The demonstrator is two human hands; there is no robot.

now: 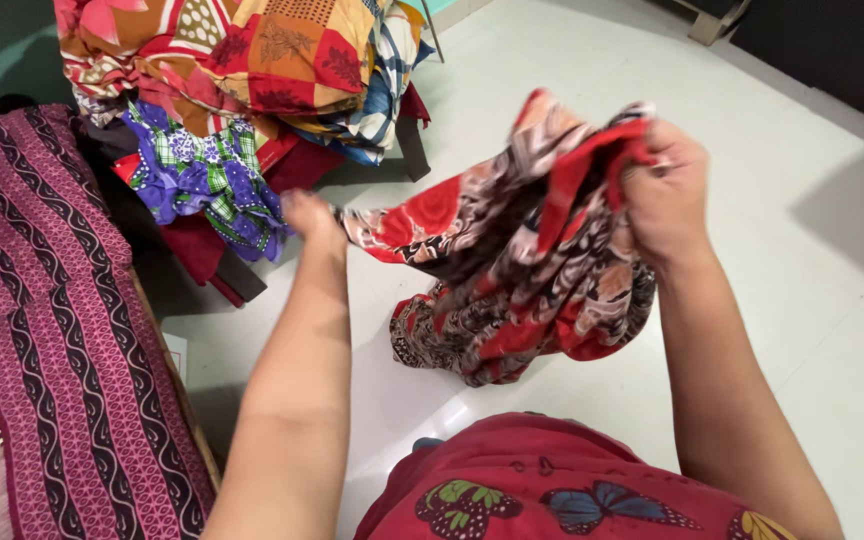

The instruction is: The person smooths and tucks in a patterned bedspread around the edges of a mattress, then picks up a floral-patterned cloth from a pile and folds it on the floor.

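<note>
A red, black and cream patterned cloth [522,270] hangs bunched in front of me above the white floor. My right hand [664,195] grips its upper edge in a closed fist, at the right. My left hand [310,215] pinches a corner of the same cloth at the left, pulling it out sideways. The lower folds droop toward the floor between my arms.
A heap of colourful clothes [252,80] is stacked at the upper left, with a blue and green checked piece [202,175] spilling down. A bed with a maroon striped cover [52,330] runs along the left. White tiled floor [802,300] spreads to the right.
</note>
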